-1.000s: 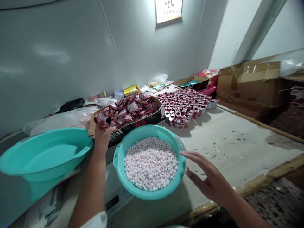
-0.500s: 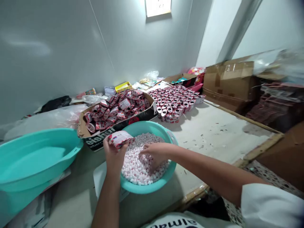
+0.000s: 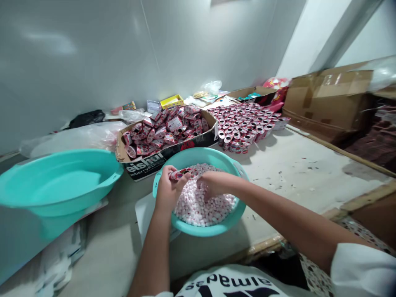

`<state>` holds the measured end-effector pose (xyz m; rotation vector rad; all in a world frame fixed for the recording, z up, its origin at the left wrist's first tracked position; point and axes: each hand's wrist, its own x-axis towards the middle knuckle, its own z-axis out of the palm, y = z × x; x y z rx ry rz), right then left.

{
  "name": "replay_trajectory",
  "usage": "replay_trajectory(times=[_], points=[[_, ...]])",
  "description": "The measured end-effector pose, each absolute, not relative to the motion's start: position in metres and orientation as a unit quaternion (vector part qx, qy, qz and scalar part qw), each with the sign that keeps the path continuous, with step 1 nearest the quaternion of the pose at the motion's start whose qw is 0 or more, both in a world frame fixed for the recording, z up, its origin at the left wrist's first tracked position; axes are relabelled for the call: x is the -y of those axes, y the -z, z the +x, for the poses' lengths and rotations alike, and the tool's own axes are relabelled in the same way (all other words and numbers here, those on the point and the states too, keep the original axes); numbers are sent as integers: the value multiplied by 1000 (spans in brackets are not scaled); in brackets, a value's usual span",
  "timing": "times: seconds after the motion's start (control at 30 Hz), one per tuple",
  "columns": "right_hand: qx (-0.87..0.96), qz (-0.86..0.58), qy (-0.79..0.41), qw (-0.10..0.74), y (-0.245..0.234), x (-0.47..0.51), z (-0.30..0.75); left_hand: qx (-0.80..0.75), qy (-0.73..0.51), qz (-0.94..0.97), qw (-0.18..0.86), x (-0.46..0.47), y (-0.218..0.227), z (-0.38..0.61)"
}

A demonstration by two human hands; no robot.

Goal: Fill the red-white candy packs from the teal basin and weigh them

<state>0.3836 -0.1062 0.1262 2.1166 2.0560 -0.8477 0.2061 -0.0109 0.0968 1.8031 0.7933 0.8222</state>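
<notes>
Left hand (image 3: 168, 193) — fingers closed on a small packet (image 3: 181, 173), held over the teal basin (image 3: 204, 154) so spills fall inside. Right hand (image 3: 213, 185) — fingers curled among its candies (image 3: 201, 208); grip cannot be told.

Both our forearms reach forward; our left hand (image 3: 168, 192) is pinched closed, our right hand (image 3: 215, 184) curled palm-down beside it.

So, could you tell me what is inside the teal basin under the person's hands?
Small pink-and-white candies fill the teal basin; the right hand digs into them, the left hand holds a packet above. The basin's bottom and the right fingertips are buried.
</notes>
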Motion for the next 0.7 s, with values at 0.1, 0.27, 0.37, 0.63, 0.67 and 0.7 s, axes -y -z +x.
replay_trajectory(times=[0.1,0.27,0.37,0.63,0.67,0.7], points=[[-658,701,274,3,-120,99,392,-330,-319,717,525,8,-93,204],[-652,728,209,-39,-134,86,404,-295,-251,642,662,9,-101,206],[-649,735,180,-75,-164,79,407,-301,-285,618,668,11,-104,206],[-585,781,207,-70,-222,65,400,-379,-311,695,526,17,-93,207],[-590,774,214,-89,-221,62,399,-382,-307,705,512,17,-92,206],[-591,768,224,-106,-218,59,399,-384,-305,713,501,17,-93,206]])
